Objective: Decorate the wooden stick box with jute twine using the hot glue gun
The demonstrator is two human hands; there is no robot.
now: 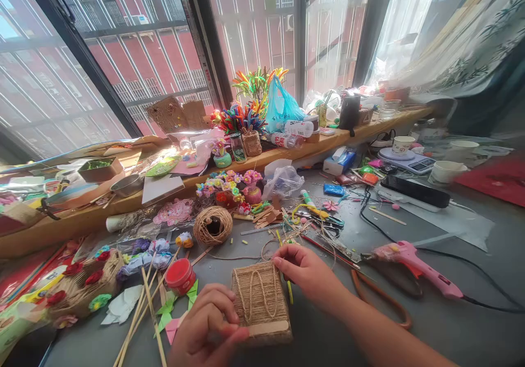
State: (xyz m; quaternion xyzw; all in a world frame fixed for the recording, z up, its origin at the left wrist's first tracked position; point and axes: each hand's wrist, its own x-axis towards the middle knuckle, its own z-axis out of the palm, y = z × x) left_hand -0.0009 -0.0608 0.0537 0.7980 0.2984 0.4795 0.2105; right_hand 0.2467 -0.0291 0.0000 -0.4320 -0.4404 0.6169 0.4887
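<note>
A twine-wrapped block (262, 279) lies on the grey table in front of me, with a loop of twine (257, 285) laid in a zigzag across its top. Along its near edge runs a flat wooden craft stick (270, 327). My left hand (209, 323) is closed at the stick's left end, thumb and fingers pinched there. At the block's far right corner my right hand (299, 268) pinches the twine, which trails back behind the block. The fingertips partly hide that strand. A ball of twine (213, 226) sits beyond the block, to the left.
A pink glue gun (422, 268) and brown-handled scissors (381, 296) lie at right. Left are a red tub (180, 277), wooden sticks (143, 307) and a flower-trimmed basket (88, 285). A phone (415, 191) and crafts crowd the back, below a cluttered ledge (283, 159).
</note>
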